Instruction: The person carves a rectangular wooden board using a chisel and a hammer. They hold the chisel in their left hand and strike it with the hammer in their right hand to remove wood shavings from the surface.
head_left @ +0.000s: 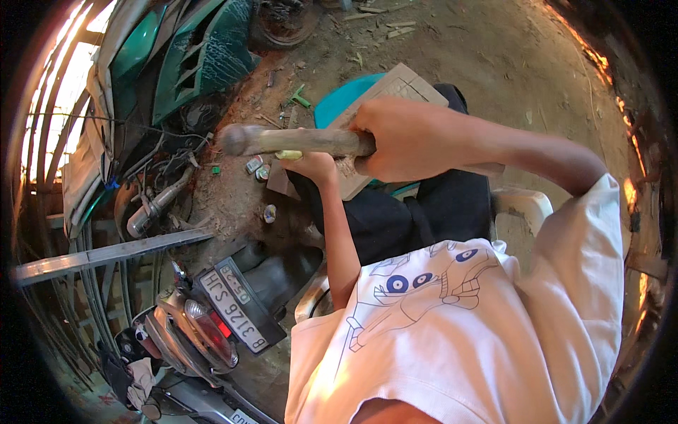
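My right hand (402,138) is closed round the handle end of a wooden mallet (311,142), held crosswise above my lap. The mallet's blurred head points left. Below it, my left hand (314,167) is closed on a tool with a yellow end (288,154); the rest of that tool is hidden. Under both hands a wooden board (406,83) with lines cut or drawn on it lies tilted across my lap. A teal rounded surface (346,97) shows beneath the board.
I sit on a pale plastic chair (526,205). To my left stands a motorcycle (201,325), with a metal bar (113,256) beyond it. Green vehicle panels (212,67) lean at the far left. Small cans (263,173) and a green plastic piece (301,97) lie on the dirt floor (494,49).
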Motion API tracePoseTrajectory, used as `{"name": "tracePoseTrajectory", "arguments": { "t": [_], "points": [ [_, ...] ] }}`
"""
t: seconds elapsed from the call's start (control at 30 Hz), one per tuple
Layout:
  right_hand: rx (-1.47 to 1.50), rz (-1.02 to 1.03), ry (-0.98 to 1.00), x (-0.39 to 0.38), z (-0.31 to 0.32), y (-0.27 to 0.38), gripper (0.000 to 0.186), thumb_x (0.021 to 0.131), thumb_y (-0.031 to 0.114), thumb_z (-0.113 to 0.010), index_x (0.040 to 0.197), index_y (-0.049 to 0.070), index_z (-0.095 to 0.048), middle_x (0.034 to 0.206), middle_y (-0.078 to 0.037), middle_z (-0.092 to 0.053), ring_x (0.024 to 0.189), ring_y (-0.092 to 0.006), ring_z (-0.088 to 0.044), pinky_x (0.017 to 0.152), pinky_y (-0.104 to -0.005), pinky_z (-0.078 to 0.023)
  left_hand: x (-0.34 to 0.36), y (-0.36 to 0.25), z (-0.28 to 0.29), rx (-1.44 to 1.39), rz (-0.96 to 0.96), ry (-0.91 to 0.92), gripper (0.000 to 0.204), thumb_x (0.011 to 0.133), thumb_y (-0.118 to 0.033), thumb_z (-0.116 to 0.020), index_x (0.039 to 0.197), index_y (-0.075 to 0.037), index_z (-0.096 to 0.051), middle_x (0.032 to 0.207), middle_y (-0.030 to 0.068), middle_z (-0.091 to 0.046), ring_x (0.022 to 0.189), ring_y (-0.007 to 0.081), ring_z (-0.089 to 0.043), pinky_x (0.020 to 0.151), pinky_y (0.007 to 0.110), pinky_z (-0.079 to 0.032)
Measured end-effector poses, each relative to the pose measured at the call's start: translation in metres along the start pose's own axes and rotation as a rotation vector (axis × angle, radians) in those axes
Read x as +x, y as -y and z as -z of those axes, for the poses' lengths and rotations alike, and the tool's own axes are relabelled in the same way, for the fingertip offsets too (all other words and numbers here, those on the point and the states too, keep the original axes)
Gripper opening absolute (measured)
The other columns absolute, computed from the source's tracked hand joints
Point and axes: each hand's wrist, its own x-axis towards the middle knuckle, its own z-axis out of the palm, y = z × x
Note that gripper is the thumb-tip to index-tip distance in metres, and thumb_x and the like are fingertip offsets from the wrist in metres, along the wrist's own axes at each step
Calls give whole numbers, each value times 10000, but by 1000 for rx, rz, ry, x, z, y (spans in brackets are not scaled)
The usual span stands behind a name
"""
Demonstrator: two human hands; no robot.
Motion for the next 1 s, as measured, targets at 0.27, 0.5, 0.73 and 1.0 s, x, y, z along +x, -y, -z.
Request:
{"name": "tracePoseTrajectory", "arguments": {
  "t": [0.27, 0.5, 0.73, 1.0],
  "points": [
    [38, -110, 122, 11, 4, -4, 201, 766, 157, -618, 787, -43, -615, 594, -171, -559, 560, -289, -597, 550, -364, -450, 1, -18, -4, -74, -9, 134, 198, 832, -78, -579, 968, 44, -501, 805, 87, -594, 684, 121, -581, 550, 280, -483],
    [172, 26, 71, 13, -1, 10, 192, 748, 161, -634, 754, -31, -624, 643, -205, -597, 606, -317, -600, 559, -393, -453, 3, -5, -3, -130, 90, -30, 206, 871, -132, -577, 935, 3, -434, 820, 53, -540, 647, 83, -534, 486, 255, -442],
    [231, 104, 14, 8, -1, 25, 124, 707, 73, -600, 733, -47, -618, 629, -210, -579, 587, -328, -581, 539, -404, -435, 7, 17, 21, -400, 146, 223, 195, 821, -150, -625, 932, -25, -524, 881, 28, -522, 717, 126, -534, 616, 269, -445],
    [74, 105, 15, 7, 7, 29, 127, 721, 90, -614, 736, -36, -626, 597, -191, -569, 562, -350, -563, 530, -397, -433, 27, 39, 38, -684, 101, 484, 104, 903, -153, -468, 883, -61, -513, 849, 69, -546, 710, 153, -506, 616, 291, -454]
  ]
}}
